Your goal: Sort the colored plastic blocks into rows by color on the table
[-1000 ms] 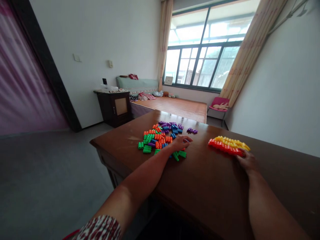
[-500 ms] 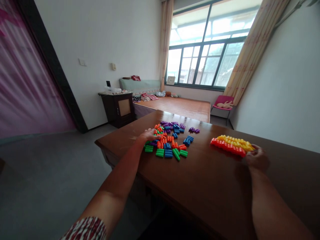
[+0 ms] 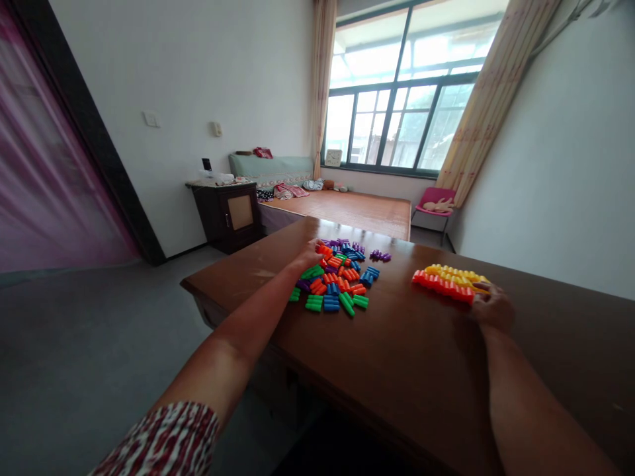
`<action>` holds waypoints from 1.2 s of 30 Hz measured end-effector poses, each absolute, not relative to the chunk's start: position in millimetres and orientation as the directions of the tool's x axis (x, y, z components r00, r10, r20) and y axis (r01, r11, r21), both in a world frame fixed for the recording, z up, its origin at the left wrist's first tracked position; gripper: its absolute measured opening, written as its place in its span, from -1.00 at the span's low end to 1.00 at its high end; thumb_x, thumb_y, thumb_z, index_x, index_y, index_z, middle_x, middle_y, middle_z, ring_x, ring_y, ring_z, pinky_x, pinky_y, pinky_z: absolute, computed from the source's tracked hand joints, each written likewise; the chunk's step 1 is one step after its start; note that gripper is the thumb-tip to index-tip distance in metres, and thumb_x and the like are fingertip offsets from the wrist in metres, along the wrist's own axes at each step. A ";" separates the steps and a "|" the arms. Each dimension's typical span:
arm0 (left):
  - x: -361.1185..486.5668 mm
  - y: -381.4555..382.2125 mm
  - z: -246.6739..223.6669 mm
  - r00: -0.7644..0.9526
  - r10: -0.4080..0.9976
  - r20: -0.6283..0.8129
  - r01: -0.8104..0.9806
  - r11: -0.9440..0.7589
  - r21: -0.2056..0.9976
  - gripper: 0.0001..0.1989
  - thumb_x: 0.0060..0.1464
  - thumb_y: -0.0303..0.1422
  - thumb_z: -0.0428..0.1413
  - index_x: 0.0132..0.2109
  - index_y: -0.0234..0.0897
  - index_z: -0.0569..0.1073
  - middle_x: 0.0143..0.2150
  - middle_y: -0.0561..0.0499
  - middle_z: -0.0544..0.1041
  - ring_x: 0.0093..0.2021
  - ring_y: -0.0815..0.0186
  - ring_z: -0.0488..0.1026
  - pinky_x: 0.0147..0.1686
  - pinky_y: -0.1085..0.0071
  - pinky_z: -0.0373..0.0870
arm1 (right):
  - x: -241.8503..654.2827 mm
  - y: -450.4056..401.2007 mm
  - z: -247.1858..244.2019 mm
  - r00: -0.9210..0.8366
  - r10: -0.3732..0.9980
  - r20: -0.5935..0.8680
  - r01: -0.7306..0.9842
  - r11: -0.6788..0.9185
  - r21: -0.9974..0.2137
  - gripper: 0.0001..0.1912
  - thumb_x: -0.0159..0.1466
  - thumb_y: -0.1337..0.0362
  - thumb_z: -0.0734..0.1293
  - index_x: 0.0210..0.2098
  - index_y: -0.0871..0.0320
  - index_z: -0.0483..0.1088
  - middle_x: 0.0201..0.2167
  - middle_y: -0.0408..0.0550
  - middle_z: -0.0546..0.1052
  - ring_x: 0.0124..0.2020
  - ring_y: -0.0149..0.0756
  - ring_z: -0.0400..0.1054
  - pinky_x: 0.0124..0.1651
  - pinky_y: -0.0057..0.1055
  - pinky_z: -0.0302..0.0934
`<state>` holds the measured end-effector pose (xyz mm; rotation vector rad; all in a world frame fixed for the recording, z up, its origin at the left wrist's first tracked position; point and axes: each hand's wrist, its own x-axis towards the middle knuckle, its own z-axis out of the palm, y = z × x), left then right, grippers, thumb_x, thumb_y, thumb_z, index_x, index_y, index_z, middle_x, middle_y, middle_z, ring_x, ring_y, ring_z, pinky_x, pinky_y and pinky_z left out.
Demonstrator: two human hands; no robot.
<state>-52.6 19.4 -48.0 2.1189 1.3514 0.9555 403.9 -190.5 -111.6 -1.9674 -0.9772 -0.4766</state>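
Observation:
My left hand [image 3: 311,254] reaches into the far left of a pile of small ridged plastic toy blocks. Its fingertips close around an orange block [image 3: 324,250]. Blue [image 3: 331,303], green [image 3: 313,303] and purple blocks [image 3: 381,255] lie about, many joined in short strips. To the right, a long yellow row of blocks [image 3: 449,273] lies alongside a red-orange row [image 3: 443,286]. At the right end of these rows is my right hand [image 3: 493,307], fingers curled and pinching the end of the yellow row. Its grip is partly hidden behind the hand.
The blocks lie on a dark brown wooden table [image 3: 397,357], whose left corner [image 3: 186,284] juts out over the grey floor. Beyond stand a bed [image 3: 367,205], a dark cabinet [image 3: 233,215] and a pink chair [image 3: 436,196] by the window.
My left hand has moved farther in and right across the pile, and loose blocks beside it have shifted right. My right hand has moved slightly left with the rows' right end.

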 end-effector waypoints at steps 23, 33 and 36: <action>-24.5 -11.6 -48.6 0.501 0.844 0.191 0.818 -0.534 0.214 -0.66 0.08 -0.21 0.15 0.00 -0.18 0.48 0.10 -0.13 0.47 0.15 0.05 0.33 0.10 0.18 0.28 | 391.1 -194.4 -99.0 0.553 0.331 0.764 0.833 -0.189 -0.521 -0.65 0.15 0.42 0.12 -0.22 0.23 0.49 -0.04 0.09 0.53 0.00 -0.19 0.38 0.12 -0.33 0.19; 36.6 -55.2 -34.3 0.672 0.583 0.456 0.440 -0.810 0.387 -0.50 0.00 -0.51 0.10 0.14 -0.26 0.40 0.13 -0.07 0.46 0.14 0.21 0.37 0.18 0.34 0.27 | 313.2 -182.7 -57.2 0.532 0.689 0.491 0.677 0.002 -0.736 -0.67 0.21 0.19 0.19 -0.13 0.16 0.47 -0.21 0.04 0.56 -0.25 -0.20 0.42 -0.15 -0.25 0.32; 67.7 -82.4 -46.3 0.720 0.476 0.505 0.262 -0.860 0.438 -0.39 -0.04 -0.51 0.12 0.21 -0.23 0.33 0.17 -0.04 0.43 0.16 0.19 0.35 0.20 0.29 0.25 | 274.4 -177.1 -52.2 0.265 0.928 0.261 0.438 0.125 -0.890 -0.58 0.22 0.00 0.24 -0.06 0.10 0.43 -0.23 0.01 0.57 -0.32 -0.25 0.42 -0.35 -0.37 0.34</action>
